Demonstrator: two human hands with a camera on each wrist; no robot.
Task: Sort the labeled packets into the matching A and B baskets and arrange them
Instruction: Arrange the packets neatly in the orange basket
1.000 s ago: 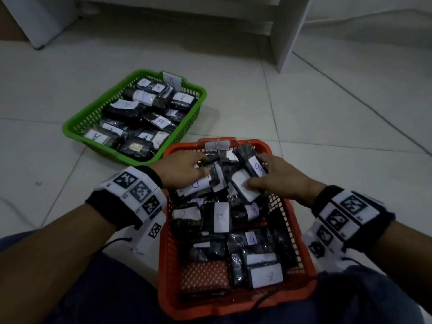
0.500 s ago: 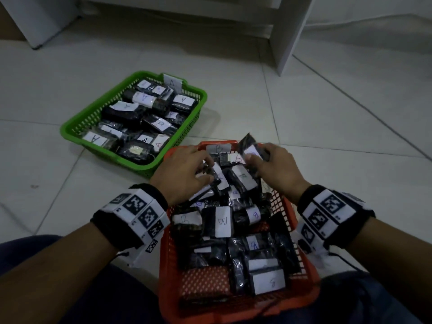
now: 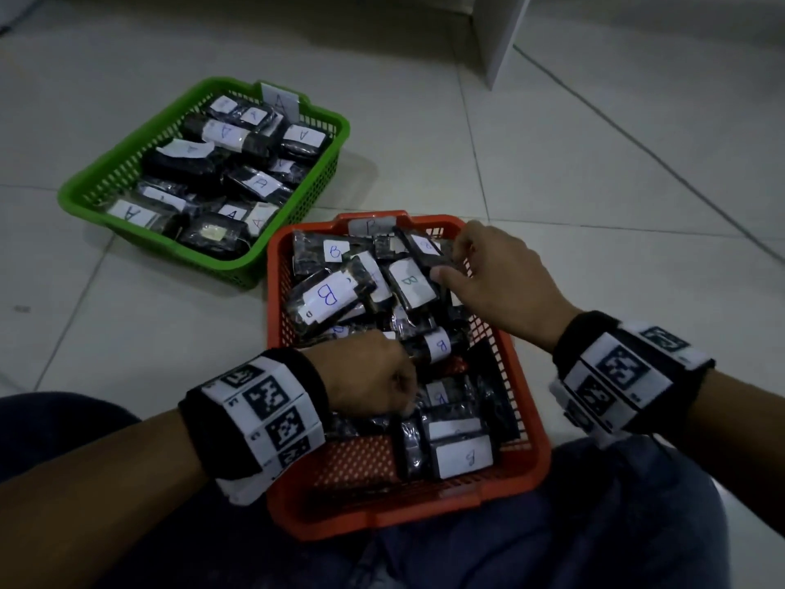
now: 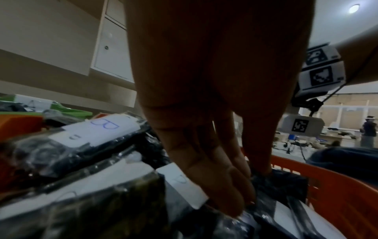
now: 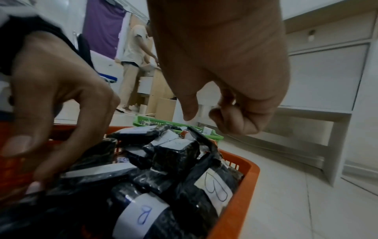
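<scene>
B-labelled packets (image 3: pixel 329 296) are lying heaped in the orange basket (image 3: pixel 526 423), which is sitting on the tiled floor (image 3: pixel 552 163) against the person's lap. A paper tag marked B (image 3: pixel 370 226) is standing at its far rim. Left hand (image 3: pixel 368 378) is reaching into the near-middle of the heap; in the left wrist view its fingers (image 4: pixel 227 186) are pinching the dark wrapper of one packet (image 4: pixel 280 181). Right hand (image 3: pixel 488 274) is hovering at the far right corner, fingers loosely curled; in the right wrist view they are closing on nothing, though the head view leaves contact with the corner packet (image 3: pixel 424 248) unclear. Green basket (image 3: pixel 106 176) is sitting just beyond to the left, touching the orange one, holding A-labelled packets (image 3: pixel 221 133).
</scene>
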